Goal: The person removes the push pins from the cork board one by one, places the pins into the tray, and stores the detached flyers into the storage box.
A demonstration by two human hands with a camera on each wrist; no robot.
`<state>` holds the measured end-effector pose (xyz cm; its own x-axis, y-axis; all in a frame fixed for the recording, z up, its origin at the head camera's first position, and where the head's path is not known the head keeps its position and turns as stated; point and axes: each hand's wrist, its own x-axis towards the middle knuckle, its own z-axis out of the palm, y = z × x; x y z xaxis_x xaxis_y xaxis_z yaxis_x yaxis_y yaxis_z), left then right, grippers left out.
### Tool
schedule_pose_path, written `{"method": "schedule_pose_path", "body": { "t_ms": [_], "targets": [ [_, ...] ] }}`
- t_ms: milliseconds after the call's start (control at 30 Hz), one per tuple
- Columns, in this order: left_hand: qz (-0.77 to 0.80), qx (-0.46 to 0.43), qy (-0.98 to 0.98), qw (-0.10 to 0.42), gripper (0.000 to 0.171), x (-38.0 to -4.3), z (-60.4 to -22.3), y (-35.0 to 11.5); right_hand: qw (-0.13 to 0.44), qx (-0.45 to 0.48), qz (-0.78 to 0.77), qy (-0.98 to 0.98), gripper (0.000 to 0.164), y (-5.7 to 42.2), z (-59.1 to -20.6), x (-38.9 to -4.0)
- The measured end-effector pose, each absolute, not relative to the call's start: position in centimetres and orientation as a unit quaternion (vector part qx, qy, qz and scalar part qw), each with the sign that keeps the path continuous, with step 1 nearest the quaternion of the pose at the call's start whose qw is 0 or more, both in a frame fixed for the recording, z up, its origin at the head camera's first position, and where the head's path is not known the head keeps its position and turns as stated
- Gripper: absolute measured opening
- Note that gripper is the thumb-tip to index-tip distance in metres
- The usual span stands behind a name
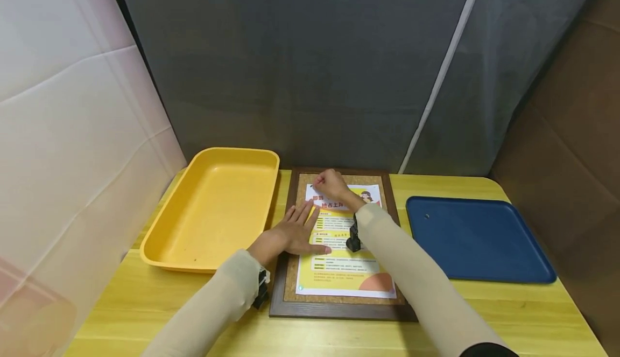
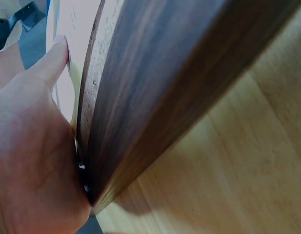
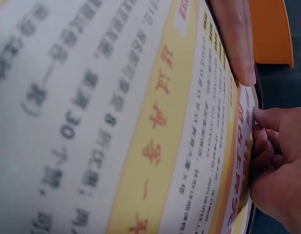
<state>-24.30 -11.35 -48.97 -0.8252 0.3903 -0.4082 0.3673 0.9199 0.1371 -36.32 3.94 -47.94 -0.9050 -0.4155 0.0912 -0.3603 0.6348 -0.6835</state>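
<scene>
Your left hand (image 1: 296, 234): spread flat on the poster (image 1: 336, 265), fingers pointing up the sheet. Your right hand (image 1: 331, 184): fingers curled, thumb tip at the poster's upper-left corner — whether it pinches anything there, you cannot tell. Poster: printed sheet, lying on the brown-framed corkboard (image 1: 339, 309), a small clear pin (image 1: 300, 288) at its lower-left corner. Corkboard: flat on your wooden table (image 1: 523, 314) — yellow tray (image 1: 223, 211) to its left, blue tray (image 1: 479, 244) to its right.

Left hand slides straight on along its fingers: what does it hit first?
Probably the right hand, at the poster's top-left corner in the head view; the exact gap is hard to judge.
</scene>
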Motion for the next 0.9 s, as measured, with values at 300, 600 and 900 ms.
{"method": "schedule_pose_path", "body": {
  "t_ms": [300, 600, 900],
  "targets": [
    [0.025, 0.197, 0.957, 0.213, 0.122, -24.52, -49.34, -11.41, 0.039, -0.198, -0.371, 0.906, 0.014, 3.56, -47.88, -36.26],
    [0.027, 0.197, 0.957, 0.211, 0.124, -24.37, -49.38, -11.42, 0.048, -0.189, -0.368, 0.909, 0.013, 3.45, -47.9, -36.11],
    [0.032, 0.199, 0.956, 0.211, 0.124, -24.4, -49.44, -11.61, 0.054, -0.192, -0.352, 0.915, 0.014, 3.35, -47.68, -36.05]
  ]
}}
